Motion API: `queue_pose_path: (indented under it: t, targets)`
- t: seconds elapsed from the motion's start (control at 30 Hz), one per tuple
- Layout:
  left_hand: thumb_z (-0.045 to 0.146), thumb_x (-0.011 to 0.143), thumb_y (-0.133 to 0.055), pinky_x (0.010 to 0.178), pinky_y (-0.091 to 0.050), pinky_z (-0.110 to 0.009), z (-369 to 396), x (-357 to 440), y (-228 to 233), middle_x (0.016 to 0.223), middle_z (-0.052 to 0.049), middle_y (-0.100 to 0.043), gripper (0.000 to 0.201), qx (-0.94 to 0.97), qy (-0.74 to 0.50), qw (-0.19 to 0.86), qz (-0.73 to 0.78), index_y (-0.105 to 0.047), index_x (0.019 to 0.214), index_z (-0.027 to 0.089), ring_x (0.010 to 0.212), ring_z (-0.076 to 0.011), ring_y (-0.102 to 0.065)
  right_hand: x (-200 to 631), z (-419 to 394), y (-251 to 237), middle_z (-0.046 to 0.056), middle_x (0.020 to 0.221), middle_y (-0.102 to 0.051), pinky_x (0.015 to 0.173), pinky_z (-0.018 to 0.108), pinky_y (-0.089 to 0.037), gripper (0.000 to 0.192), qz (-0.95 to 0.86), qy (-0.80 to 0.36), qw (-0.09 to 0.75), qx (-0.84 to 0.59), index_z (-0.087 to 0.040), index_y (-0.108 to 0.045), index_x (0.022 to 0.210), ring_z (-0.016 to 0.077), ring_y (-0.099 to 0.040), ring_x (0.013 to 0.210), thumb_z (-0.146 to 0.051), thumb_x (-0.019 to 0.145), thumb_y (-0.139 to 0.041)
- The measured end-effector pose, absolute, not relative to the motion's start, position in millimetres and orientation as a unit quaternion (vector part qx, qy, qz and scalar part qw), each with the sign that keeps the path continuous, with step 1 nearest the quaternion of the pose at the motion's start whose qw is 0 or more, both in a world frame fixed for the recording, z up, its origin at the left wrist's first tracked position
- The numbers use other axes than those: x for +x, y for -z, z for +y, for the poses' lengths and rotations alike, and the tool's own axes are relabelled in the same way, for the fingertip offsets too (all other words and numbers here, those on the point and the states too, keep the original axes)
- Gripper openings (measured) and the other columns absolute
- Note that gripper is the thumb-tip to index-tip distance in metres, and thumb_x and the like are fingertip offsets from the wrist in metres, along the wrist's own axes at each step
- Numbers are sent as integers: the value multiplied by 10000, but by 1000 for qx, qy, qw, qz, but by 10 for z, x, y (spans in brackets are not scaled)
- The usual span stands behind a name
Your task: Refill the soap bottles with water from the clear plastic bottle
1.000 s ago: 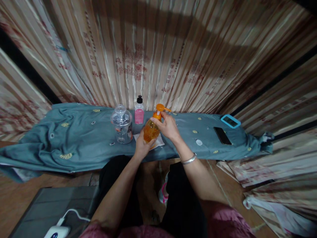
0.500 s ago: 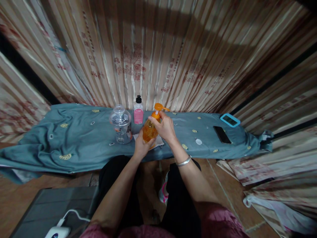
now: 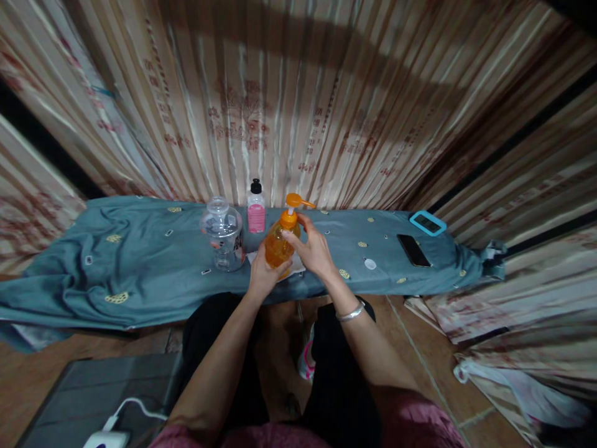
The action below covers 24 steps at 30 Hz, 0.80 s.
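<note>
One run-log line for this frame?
left hand: grips orange pump bottle | right hand: at bottle's neck | bottle: upright over white cloth

Two hands on show: left hand (image 3: pixel 262 278), right hand (image 3: pixel 314 252). One orange pump bottle (image 3: pixel 278 239) between fingers. One pink-label bottle (image 3: pixel 255 210) just beyond fingertips. One clear glass jar (image 3: pixel 222 233) left of them. One black phone (image 3: pixel 413 250), one blue-framed device (image 3: pixel 427 223), well off right.

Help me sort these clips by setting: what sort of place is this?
Probably a room in a home: satin curtains hang behind a low surface draped in a teal cloth, with a phone lying on it.
</note>
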<state>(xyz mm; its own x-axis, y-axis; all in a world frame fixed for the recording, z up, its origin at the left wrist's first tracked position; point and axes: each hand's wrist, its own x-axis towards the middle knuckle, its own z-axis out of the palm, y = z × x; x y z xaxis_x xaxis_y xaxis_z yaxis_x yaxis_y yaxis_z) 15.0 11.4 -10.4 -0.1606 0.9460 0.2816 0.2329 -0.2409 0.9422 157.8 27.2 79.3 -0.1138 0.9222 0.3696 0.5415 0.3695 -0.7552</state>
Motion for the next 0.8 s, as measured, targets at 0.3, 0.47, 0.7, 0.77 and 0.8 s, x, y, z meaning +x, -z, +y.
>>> queue_pose_path:
  t: [0.3, 0.47, 0.7, 0.77, 0.8]
  targets:
    - [266, 637, -867, 1079, -533, -470, 134, 172, 86, 1301, -112, -680, 821, 550, -559, 306, 540, -503, 1371, 211, 1223, -305, -662, 1899, 335, -91, 92, 1332, -622, 965, 474, -556, 397, -666, -234, 345, -619, -202, -595, 1310, 238, -650, 1139, -407, 974, -639]
    - [269, 598, -879, 1121, -488, -519, 168, 178, 97, 1332, -139, -653, 791, 554, -564, 284, 543, -532, 1305, 192, 1271, -330, -627, 1806, 329, 185, 94, 1359, -606, 972, 477, -552, 407, -678, -232, 255, -650, -207, -591, 1317, 246, -638, 1164, -399, 964, -654]
    - [298, 637, -842, 996, -559, -508, 189, 198, 99, 1162, -113, -715, 603, 541, -564, 311, 541, -584, 1171, 187, 1107, -323, -696, 1715, 371, 260, 72, 1293, -637, 927, 420, -566, 369, -671, -263, 148, -677, -227, -615, 1273, 231, -657, 1129, -395, 951, -678]
    - [326, 638, -850, 983, -561, -496, 182, 203, 84, 1153, -114, -719, 616, 536, -568, 306, 545, -586, 1174, 175, 1096, -318, -699, 1718, 369, 258, 71, 1291, -637, 925, 417, -566, 367, -664, -273, 134, -683, -228, -617, 1270, 232, -656, 1131, -395, 949, -681]
    - [334, 637, -855, 974, -564, -482, 179, 202, 78, 1147, -113, -723, 625, 535, -568, 303, 547, -588, 1178, 170, 1086, -312, -703, 1722, 361, 257, 72, 1291, -637, 926, 420, -566, 370, -660, -278, 132, -685, -225, -616, 1271, 233, -656, 1131, -396, 949, -679]
